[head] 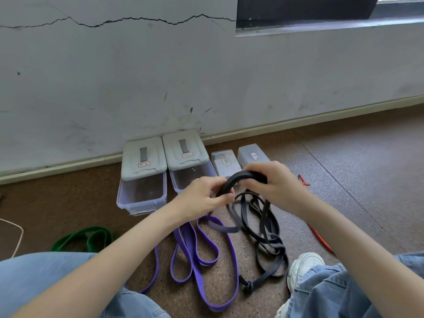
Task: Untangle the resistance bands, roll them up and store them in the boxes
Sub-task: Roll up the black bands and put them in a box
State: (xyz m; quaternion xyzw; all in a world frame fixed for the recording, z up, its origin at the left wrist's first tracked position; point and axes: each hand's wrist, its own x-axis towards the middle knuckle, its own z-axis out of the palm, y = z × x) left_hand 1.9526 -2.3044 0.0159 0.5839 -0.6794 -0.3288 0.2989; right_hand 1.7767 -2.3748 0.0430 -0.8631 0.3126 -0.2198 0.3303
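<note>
- Your left hand (202,196) and right hand (273,180) both clamp fingers on the black band (241,177), arched between them.
- Its tail hangs to the floor (344,180), beside the purple band (202,246).
- Boxes (143,177) stand just beyond.

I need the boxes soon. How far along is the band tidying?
Early. Nothing is visibly stored: the nearest clear box looks empty. Both hands, left hand and right hand, are rolling the black band, its tail tangled. The purple band, green band and red band lie loose.
</note>
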